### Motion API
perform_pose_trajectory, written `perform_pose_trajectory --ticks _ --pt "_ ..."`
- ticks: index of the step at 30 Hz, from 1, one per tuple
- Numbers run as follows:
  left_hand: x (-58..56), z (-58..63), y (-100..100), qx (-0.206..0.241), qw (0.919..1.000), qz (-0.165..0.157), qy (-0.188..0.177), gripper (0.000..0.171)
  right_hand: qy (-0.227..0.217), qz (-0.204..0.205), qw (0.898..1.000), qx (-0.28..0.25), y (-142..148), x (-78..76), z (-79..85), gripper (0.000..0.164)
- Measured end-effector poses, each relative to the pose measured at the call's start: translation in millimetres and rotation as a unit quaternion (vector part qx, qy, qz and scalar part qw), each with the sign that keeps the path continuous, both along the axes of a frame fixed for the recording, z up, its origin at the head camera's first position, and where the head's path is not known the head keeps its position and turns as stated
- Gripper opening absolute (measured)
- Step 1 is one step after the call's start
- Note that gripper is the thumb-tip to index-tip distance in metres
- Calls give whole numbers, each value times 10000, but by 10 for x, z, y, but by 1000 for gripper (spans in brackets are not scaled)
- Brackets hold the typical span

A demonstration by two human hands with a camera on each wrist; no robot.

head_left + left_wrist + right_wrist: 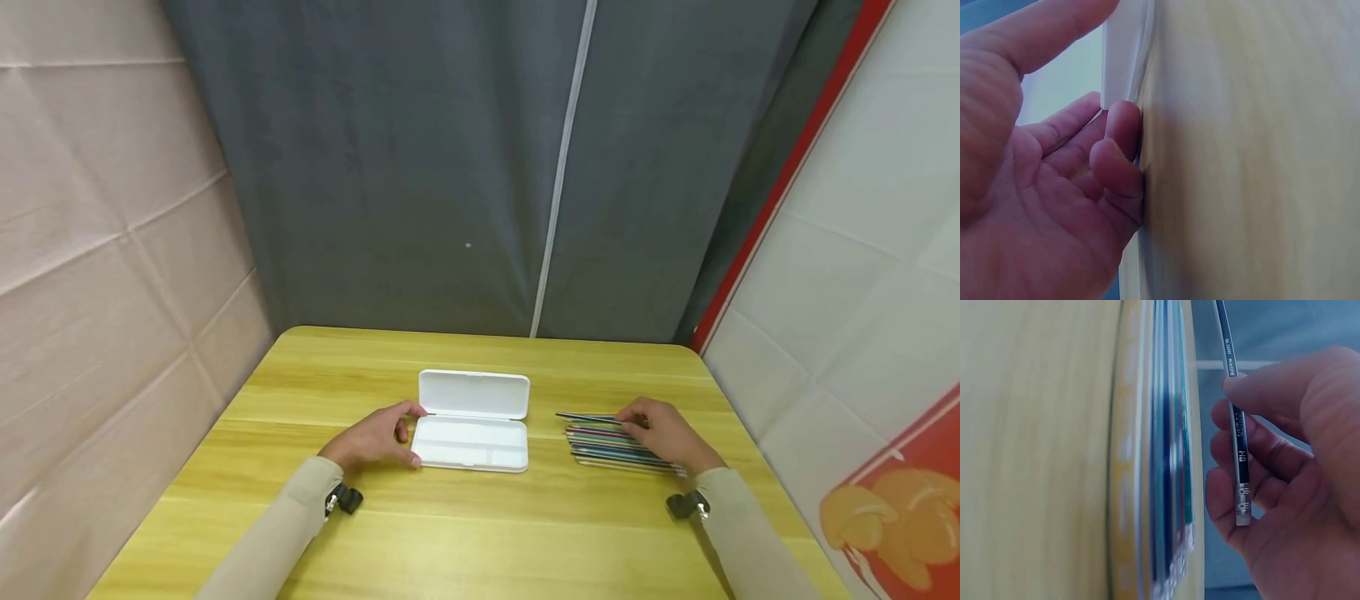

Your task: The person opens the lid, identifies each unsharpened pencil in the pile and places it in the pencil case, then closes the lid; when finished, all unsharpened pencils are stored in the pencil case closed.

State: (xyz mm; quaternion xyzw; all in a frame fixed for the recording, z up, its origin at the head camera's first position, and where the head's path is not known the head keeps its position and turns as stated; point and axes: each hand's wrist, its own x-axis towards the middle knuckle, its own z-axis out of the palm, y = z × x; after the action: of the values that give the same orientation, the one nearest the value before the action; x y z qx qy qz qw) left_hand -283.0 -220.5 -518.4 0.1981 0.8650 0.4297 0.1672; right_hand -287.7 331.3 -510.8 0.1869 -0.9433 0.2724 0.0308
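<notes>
A white pencil case [470, 442] lies on the table with its lid [474, 394] raised; a low divider shows inside the tray. My left hand [378, 435] holds the case by its left side, thumb at the front corner and a finger near the hinge. In the left wrist view the case's white wall [1125, 56] sits between thumb and fingers, the nearer fingers curled. My right hand [663, 432] pinches a black HB pencil [1239, 434] with a white eraser end, raised above a row of pencils [615, 450] in several colours.
The yellow wood-grain table [480, 533] meets a grey curtain [405, 183] at the back. A pale cloth wall [112, 275] stands on the left, a white panel with a red border [847, 250] on the right.
</notes>
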Motion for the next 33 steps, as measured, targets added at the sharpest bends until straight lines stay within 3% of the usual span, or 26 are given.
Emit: perform_pose_trajectory --ticks 13,22,33 --pt "-3 39 55 -105 9999 38 -90 78 66 279 9994 -173 -295 64 215 16" --pt "-80 61 78 -83 9999 61 -43 81 408 641 9958 -508 -582 -64 288 16" --pt "-99 89 95 -205 9997 124 -94 80 200 1102 9907 -773 -1008 -126 346 17"
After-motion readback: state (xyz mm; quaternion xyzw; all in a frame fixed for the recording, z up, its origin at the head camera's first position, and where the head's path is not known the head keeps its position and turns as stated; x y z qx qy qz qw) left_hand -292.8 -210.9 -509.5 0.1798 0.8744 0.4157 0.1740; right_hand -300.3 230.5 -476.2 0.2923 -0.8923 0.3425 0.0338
